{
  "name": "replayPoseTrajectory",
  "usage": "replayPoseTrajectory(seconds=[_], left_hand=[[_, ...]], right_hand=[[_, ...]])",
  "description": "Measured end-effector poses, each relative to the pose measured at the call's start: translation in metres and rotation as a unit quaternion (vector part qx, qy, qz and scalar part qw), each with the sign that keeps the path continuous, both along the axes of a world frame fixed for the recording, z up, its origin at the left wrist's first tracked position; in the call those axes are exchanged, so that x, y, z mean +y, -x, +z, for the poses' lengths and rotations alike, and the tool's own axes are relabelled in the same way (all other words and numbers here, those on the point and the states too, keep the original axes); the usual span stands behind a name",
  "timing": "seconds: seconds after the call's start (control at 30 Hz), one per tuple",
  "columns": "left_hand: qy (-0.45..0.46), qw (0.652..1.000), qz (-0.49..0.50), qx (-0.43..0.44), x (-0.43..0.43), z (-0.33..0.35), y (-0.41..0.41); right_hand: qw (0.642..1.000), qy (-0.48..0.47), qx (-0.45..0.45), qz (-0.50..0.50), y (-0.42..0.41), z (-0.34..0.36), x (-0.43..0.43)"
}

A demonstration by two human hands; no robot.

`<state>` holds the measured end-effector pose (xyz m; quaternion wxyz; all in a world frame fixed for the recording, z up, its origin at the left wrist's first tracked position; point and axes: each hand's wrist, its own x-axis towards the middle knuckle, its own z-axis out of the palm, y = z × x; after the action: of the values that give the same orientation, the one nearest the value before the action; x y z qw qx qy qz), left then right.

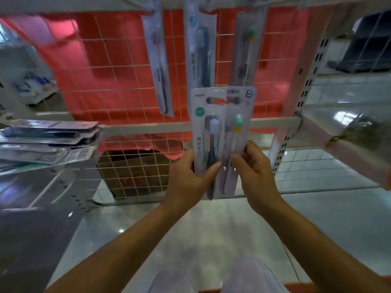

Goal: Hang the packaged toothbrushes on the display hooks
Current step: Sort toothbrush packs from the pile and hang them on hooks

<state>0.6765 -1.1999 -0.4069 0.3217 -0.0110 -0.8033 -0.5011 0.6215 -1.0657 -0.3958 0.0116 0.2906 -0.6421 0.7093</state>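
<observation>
Held stock: 2 carded toothbrush packs are raised in front of the wire grid point(118, 81), just below the 3 hanging packs point(200, 49) that dangle from the top rail point(84, 7). What those hang on is lost in blur. The left pack point(206, 123), with a dark brush, lies in front. The right pack point(239, 115), with a green-and-yellow brush, sits partly behind it, and the 2 overlap and touch along the middle. I judge both light, thin and fairly flexible: card backing under a clear blister, slick on the face, so they are likely to bow or slide on each other when held low. I rate the flat card margins in the lower half as the soundest hold, as that leaves the header card point(201, 96) and its slot free for a hook. Grip: the left hand point(186, 176) clasps the lower part of the left pack, thumb across the front and fingers behind. The right hand point(254, 172) pinches the lower part of the right pack, thumb on the front. Neither hand is slack. In my judgement the packs need separating before either is hung. A stack of packs point(48, 142) lies on the shelf to the left, with no hand on it.
</observation>
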Motion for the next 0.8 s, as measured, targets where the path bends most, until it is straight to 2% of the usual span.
replayPoseTrajectory(seconds=[0.17,0.5,0.7,0.8], left_hand=[[-0.026,0.999,-0.004,0.018,-0.005,-0.002,-0.003],[-0.084,0.996,-0.024,0.000,-0.019,0.008,0.001],[-0.154,0.987,0.039,0.022,-0.038,0.017,-0.006],[-0.134,0.988,0.060,0.037,-0.044,0.020,-0.012]], right_hand=[[1.000,0.001,0.007,0.020,-0.001,-0.002,-0.006],[0.999,0.017,-0.039,0.000,0.010,0.004,-0.017],[0.996,0.059,-0.059,-0.042,0.015,0.009,-0.013],[0.995,0.066,-0.054,-0.046,0.016,0.015,-0.010]])
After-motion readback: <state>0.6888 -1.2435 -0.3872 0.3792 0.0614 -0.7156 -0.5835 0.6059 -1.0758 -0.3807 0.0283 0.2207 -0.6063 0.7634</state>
